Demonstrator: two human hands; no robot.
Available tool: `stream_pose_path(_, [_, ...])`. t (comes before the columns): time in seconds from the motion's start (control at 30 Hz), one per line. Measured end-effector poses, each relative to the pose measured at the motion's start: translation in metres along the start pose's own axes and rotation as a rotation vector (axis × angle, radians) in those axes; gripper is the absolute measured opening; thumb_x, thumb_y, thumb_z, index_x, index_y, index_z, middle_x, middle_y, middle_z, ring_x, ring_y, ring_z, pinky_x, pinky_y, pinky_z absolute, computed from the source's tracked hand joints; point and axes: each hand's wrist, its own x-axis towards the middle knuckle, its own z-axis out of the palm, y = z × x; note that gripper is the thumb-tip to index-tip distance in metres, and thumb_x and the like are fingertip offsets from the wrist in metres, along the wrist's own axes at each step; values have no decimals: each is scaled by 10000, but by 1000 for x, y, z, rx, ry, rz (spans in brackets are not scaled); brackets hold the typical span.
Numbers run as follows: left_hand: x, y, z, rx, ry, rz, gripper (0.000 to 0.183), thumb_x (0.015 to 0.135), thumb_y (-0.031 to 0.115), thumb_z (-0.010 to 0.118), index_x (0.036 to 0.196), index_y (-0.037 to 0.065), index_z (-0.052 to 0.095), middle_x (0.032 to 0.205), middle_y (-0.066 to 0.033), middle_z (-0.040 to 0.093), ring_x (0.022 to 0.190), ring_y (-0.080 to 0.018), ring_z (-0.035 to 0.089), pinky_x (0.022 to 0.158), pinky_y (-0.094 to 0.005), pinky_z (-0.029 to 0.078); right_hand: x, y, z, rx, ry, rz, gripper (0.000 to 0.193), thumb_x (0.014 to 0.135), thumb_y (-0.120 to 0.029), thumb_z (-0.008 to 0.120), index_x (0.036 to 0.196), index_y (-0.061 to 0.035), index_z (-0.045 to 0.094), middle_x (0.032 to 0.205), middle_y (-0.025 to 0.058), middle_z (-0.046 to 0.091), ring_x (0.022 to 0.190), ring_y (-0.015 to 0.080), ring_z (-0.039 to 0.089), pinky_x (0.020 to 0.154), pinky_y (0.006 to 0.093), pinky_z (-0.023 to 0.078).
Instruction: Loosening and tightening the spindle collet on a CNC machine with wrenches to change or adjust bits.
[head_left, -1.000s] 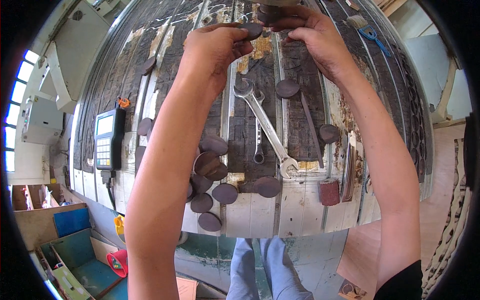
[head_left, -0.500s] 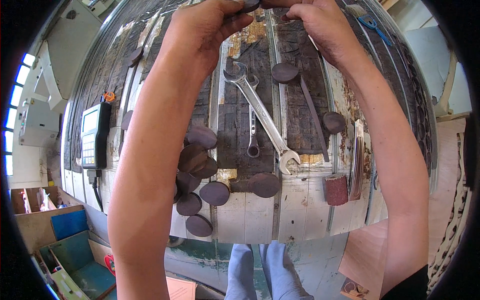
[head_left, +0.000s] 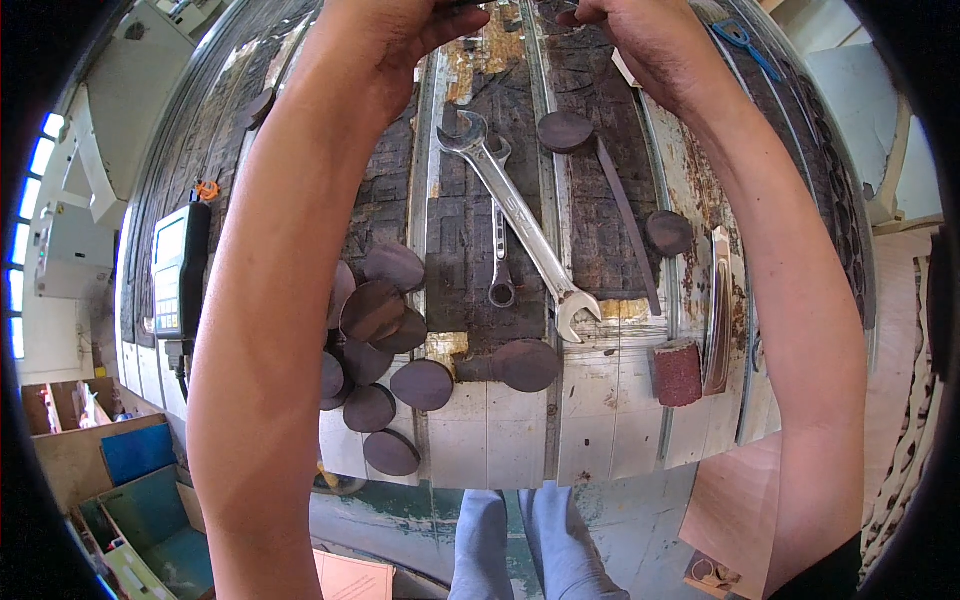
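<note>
My left hand [head_left: 400, 35] reaches to the top edge of the head view, its fingers bent and partly cut off. My right hand [head_left: 635, 35] is level with it, fingers curled inward; whatever the two grip lies beyond the picture. Below them on the slatted bench [head_left: 590, 440] rests a large open-ended wrench [head_left: 522, 222], crossing over a smaller combination wrench [head_left: 502, 265]. Right of these, a dark round disc [head_left: 565, 131] touches a thin dark strip [head_left: 628, 225]. Several more dark discs [head_left: 421, 385] are heaped beside my left forearm.
Left of my forearm stands a handheld keypad unit [head_left: 181, 272] with a cable. A reddish abrasive roll [head_left: 676, 373] and a metal bar [head_left: 717, 312] lie near the front right. Blue scissors-like handles [head_left: 745, 48] show at the far right. Open compartment boxes [head_left: 150, 520] sit lower left.
Both hands have moved farther up, partly out of the picture. The dark disc between them has gone out of view. My left forearm has shifted left, uncovering more of the heaped discs.
</note>
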Motion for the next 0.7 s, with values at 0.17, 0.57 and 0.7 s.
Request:
stream_pose_path(0.17, [2,-5,-2,-44,4,-29,103,879,-13,529,923,-90,582,938,-152,603,829,-229,606,782,-297,544,-4,2,2,87,-18,-15,545,632,89,387,1167,27,469,1081,171,580,1075,250,573,782,291,431])
stream_pose_path(0.57, [-2,-2,-4,-40,-67,-35,115,883,-12,500,958,-77,558,930,-145,598,836,-218,596,812,-292,523,-12,-5,0,44,-70,-34,564,634,91,397,1192,49,467,1107,183,588,1104,254,563,787,291,442])
stream_pose_path(0.7, [0,-3,-4,-67,-49,-11,110,878,-26,488,939,-86,557,927,-150,596,823,-229,600,801,-300,532,-10,-2,3,40,-21,1,565,639,83,391,1197,53,466,1105,179,593,1098,257,568,784,293,445])
